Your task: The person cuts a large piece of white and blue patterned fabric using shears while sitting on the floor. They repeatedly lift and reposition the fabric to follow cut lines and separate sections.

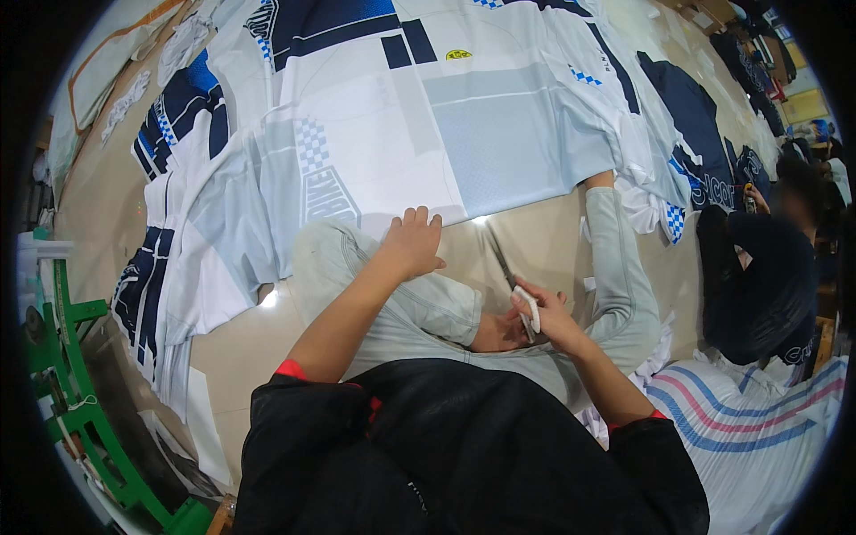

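Observation:
A large printed fabric sheet point(383, 125), white, pale blue and navy with checkered patches, lies spread over the floor in front of me. My left hand point(413, 242) rests palm down at its near edge, beside my bent knee, with fingers stretched out and nothing held. My right hand point(551, 314) is closed around the handles of a pair of long scissors point(502, 260). White wrapping covers part of the handles. The blades point away from me toward the fabric's edge, apart from it; they look together. My bare foot point(499, 333) is just left of the handles.
A green metal frame point(76, 383) stands at the left. Another person point(758, 276) sits at the right near dark navy fabric pieces point(682, 116). A striped white sack point(749, 410) bulges at the lower right. White scraps point(125, 107) lie on the tiled floor.

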Demonstrator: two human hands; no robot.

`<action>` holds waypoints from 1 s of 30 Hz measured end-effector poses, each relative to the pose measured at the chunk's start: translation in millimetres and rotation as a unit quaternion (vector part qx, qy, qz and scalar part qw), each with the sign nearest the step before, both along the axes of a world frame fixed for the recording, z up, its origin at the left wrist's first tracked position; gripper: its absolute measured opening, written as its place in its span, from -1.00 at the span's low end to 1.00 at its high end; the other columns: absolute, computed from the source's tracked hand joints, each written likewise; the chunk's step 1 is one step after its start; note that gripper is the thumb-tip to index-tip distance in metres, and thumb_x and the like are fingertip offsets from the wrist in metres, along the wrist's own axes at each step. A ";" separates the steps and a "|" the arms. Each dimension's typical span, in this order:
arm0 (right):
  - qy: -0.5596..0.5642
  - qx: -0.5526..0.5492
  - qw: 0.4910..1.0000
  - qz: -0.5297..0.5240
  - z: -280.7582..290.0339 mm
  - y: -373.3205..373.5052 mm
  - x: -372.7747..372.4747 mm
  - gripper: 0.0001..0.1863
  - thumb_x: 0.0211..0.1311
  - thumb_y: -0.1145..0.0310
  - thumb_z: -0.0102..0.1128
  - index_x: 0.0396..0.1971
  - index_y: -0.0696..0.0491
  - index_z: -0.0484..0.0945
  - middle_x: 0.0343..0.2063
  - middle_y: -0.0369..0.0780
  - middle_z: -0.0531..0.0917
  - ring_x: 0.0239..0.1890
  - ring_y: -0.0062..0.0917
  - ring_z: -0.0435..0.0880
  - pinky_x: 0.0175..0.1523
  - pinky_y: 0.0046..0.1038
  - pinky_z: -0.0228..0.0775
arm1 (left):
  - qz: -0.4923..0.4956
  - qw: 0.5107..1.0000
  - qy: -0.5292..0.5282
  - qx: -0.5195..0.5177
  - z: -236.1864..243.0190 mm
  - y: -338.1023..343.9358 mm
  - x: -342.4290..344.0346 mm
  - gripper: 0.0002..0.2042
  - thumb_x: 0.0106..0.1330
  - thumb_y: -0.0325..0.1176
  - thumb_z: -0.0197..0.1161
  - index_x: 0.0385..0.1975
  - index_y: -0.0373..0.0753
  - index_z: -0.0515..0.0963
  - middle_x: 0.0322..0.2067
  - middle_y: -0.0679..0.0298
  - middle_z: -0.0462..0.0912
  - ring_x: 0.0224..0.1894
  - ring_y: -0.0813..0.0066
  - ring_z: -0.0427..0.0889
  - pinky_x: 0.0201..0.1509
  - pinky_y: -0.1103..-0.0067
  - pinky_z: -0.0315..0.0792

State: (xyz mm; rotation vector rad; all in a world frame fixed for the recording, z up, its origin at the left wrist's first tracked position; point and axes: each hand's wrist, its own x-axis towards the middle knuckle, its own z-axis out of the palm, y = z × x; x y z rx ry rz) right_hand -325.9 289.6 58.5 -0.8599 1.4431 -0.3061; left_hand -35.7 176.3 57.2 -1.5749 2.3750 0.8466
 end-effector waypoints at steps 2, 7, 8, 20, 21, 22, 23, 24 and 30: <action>-0.059 0.058 0.996 -0.011 -8.1 -1.5 4.4 -0.24 0.44 0.08 0.30 0.51 0.01 0.23 -0.41 -0.23 0.70 -0.50 -0.62 0.64 -0.39 -0.52 0.49 | 0.005 1.000 -0.022 0.011 -17.3 -3.5 -7.4 -0.23 0.14 -0.19 0.51 0.32 -0.40 0.35 0.27 -0.11 0.36 0.33 -0.07 0.35 0.31 0.17 0.42; -0.129 0.034 0.988 -0.073 -38.4 -11.1 31.2 -0.27 0.46 0.07 0.27 0.51 -0.04 0.24 -0.42 -0.30 0.60 -0.51 -0.64 0.58 -0.40 -0.57 0.47 | 0.017 0.998 0.054 -0.005 -50.9 -5.0 -12.0 -0.17 0.08 -0.23 0.55 0.35 -0.41 0.32 0.30 -0.08 0.31 0.35 -0.04 0.32 0.33 0.17 0.41; -0.134 0.021 0.987 -0.081 -44.6 -14.7 36.3 -0.28 0.46 0.08 0.28 0.51 -0.05 0.25 -0.43 -0.31 0.60 -0.50 -0.65 0.57 -0.41 -0.57 0.46 | 0.006 0.999 0.052 -0.012 -54.5 -4.9 -12.7 -0.16 0.08 -0.23 0.56 0.35 -0.41 0.32 0.29 -0.08 0.31 0.34 -0.04 0.32 0.33 0.17 0.42; -0.082 -0.046 0.993 -0.065 -77.7 -23.1 41.1 -0.27 0.43 0.18 0.32 0.50 0.00 0.26 -0.44 -0.39 0.52 -0.56 -0.73 0.46 -0.45 -0.62 0.35 | -0.013 0.999 0.045 -0.002 -57.7 -3.0 -12.1 -0.13 0.04 -0.23 0.58 0.37 -0.37 0.31 0.21 -0.03 0.36 0.30 -0.01 0.37 0.27 0.17 0.48; -0.076 -0.055 0.994 -0.061 -78.6 -23.1 41.3 -0.27 0.43 0.19 0.32 0.50 0.01 0.26 -0.47 -0.39 0.52 -0.57 -0.73 0.45 -0.47 -0.62 0.34 | -0.012 0.999 0.045 0.004 -57.8 -3.4 -12.0 -0.13 0.05 -0.23 0.58 0.38 -0.37 0.31 0.21 -0.03 0.36 0.29 -0.01 0.37 0.27 0.17 0.48; -0.076 -0.057 0.993 -0.063 -79.4 -23.2 41.6 -0.27 0.42 0.19 0.32 0.50 0.01 0.25 -0.49 -0.40 0.51 -0.58 -0.73 0.45 -0.48 -0.61 0.34 | -0.012 0.999 0.043 0.010 -58.0 -3.6 -12.2 -0.13 0.05 -0.23 0.58 0.38 -0.36 0.31 0.21 -0.03 0.37 0.29 -0.01 0.37 0.26 0.17 0.49; -0.080 -0.051 0.993 -0.068 -80.0 -23.1 42.0 -0.27 0.42 0.20 0.33 0.50 0.01 0.25 -0.51 -0.40 0.50 -0.59 -0.72 0.44 -0.49 -0.61 0.33 | -0.009 0.999 0.044 0.011 -58.1 -3.7 -12.6 -0.14 0.05 -0.23 0.58 0.37 -0.36 0.31 0.21 -0.03 0.36 0.29 -0.01 0.37 0.26 0.17 0.49; -0.076 -0.061 0.993 -0.059 -80.3 -22.8 42.2 -0.27 0.43 0.20 0.32 0.50 0.01 0.25 -0.52 -0.39 0.51 -0.61 -0.72 0.45 -0.49 -0.60 0.33 | -0.008 0.999 0.043 0.013 -58.0 -4.0 -12.9 -0.14 0.05 -0.23 0.58 0.37 -0.36 0.32 0.21 -0.03 0.36 0.30 -0.01 0.37 0.26 0.17 0.49; -0.062 -0.062 0.995 -0.041 -79.5 -18.3 41.4 -0.25 0.40 0.25 0.35 0.50 0.06 0.24 -0.62 -0.38 0.48 -0.66 -0.71 0.42 -0.55 -0.58 0.30 | -0.013 0.999 0.017 0.040 -54.2 -7.5 -16.6 -0.18 0.07 -0.21 0.57 0.34 -0.36 0.35 0.22 0.00 0.37 0.30 0.00 0.37 0.26 0.16 0.49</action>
